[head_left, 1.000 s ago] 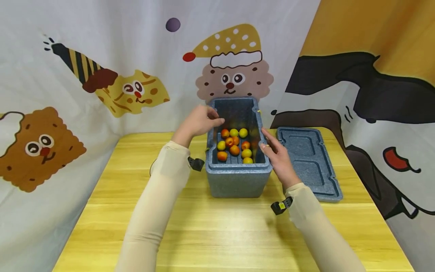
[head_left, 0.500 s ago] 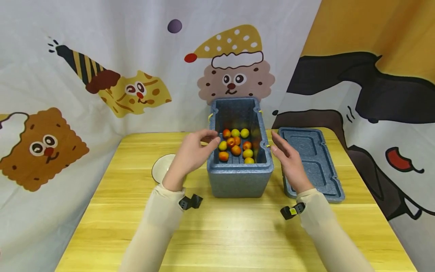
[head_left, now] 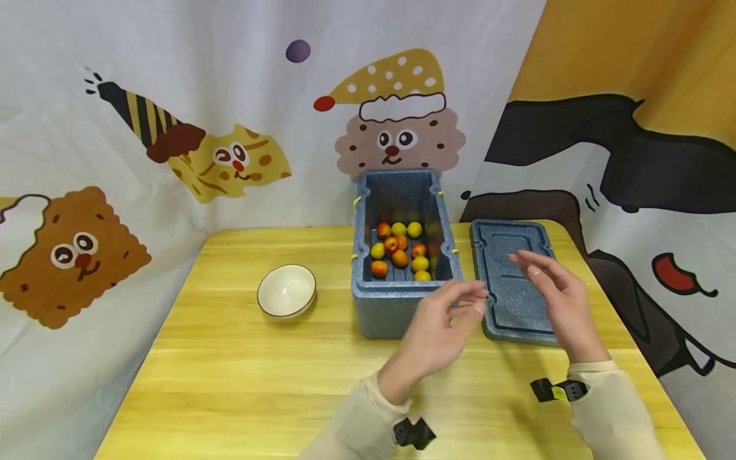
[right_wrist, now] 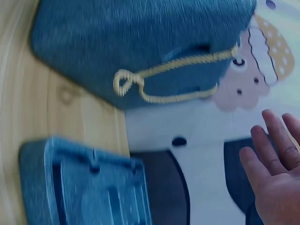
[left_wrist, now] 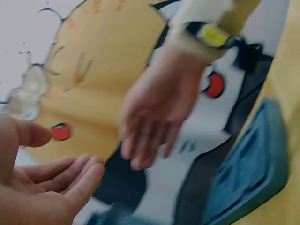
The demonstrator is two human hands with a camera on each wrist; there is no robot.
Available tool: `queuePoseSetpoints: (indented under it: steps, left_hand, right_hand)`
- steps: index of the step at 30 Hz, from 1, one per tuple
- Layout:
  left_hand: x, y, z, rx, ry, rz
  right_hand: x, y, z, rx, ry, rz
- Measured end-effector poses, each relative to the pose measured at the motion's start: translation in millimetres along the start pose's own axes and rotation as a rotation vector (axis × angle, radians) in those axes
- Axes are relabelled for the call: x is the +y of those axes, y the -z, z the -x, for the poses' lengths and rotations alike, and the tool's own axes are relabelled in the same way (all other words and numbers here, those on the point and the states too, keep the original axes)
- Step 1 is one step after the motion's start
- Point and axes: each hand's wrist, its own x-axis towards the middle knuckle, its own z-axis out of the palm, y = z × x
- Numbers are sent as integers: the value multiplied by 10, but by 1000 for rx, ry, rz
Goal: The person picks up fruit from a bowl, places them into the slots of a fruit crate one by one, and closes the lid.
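Observation:
In the head view a deep blue-grey foam box (head_left: 379,314) stands in the middle of the table, its top uncovered. Several small red, orange and yellow fruits (head_left: 400,258) lie on its floor. Its matching lid (head_left: 512,306) lies flat to the right, recessed side up. My left hand (head_left: 439,329) hovers in front of the box's near right corner, holding nothing, fingers loosely bent. Over the lid's right part is my right hand (head_left: 560,300), also holding nothing, fingers extended. The right wrist view shows a yellow rope handle (right_wrist: 180,63) on the box's side.
A white bowl with a dark rim (head_left: 287,291) sits on the wooden table (head_left: 241,383), left of the box. Behind the table hangs a white curtain (head_left: 241,64) printed with cartoon figures, close to the box's far end.
My left hand has come from the box's left rim across its front to the right, uncovering the bowl. My right hand has left the box's right rim and moved right, over the lid.

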Motion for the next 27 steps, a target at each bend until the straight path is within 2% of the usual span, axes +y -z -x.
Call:
queuePoseSetpoints:
  steps: [2, 4, 7, 11, 16, 19, 22, 27]
  left_hand:
    - [-125, -212, -48, -18, 32, -12]
    - [-271, -387, -104, -7, 79, -14]
    - [-490, -599, -209, 59, 136, -6]
    - [-724, -806, -359, 166, 198, -1]
    - [-911, -1001, -519, 272, 308, 58]
    - [-1018, -1084, -592, 344, 360, 53]
    - [-1141, -1156, -637, 391, 393, 12]
    - [-1378, -1206, -662, 411, 445, -37]
  right_hand:
    - [53, 100, 42, 24, -13, -4]
    - [122, 187, 80, 52, -26, 45]
    - [260, 321, 126, 80, -57, 80]
    - [474, 508, 161, 113, -108, 161]
    - [693, 775, 182, 165, -242, 307]
    - [813, 899, 190, 185, -327, 361]
    - [941, 981, 210, 199, -389, 365]
    - [1171, 1045, 261, 212, -441, 351]
